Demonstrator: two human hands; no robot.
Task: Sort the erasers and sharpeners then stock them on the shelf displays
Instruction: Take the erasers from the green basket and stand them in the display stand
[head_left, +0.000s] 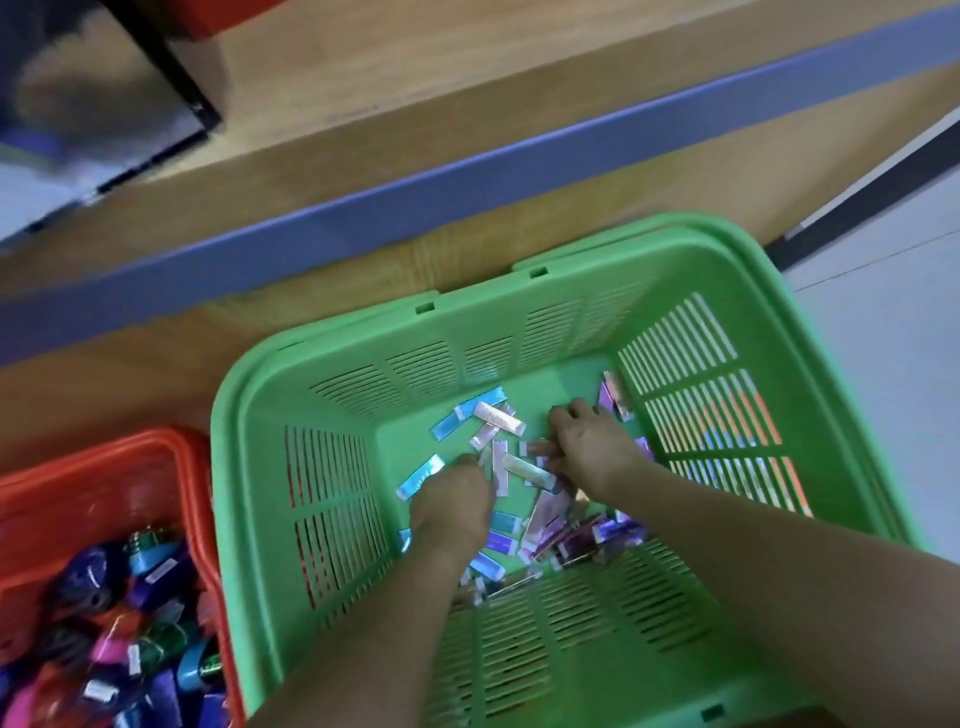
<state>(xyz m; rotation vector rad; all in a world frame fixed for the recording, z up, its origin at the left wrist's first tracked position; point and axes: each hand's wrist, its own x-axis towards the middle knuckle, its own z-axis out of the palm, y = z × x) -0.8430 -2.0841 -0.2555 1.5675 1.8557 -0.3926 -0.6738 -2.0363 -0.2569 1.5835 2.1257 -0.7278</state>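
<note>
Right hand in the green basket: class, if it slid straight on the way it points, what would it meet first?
Most likely the pale pink wrapped eraser lying just beyond the right hand, well before the far wall of the green basket; depth is unclear.

**Bare hands and forearms, seen from above**

Only the person's two arms show, running in from the lower edge of the view. The left forearm (395, 623) and the right forearm (753, 545) are bare along their whole visible length. The left hand (452, 499) and the right hand (592, 447) are bare as well. Motion blur softens the fingers (563, 415), so whether anything small is worn on them cannot be told for sure.
</note>
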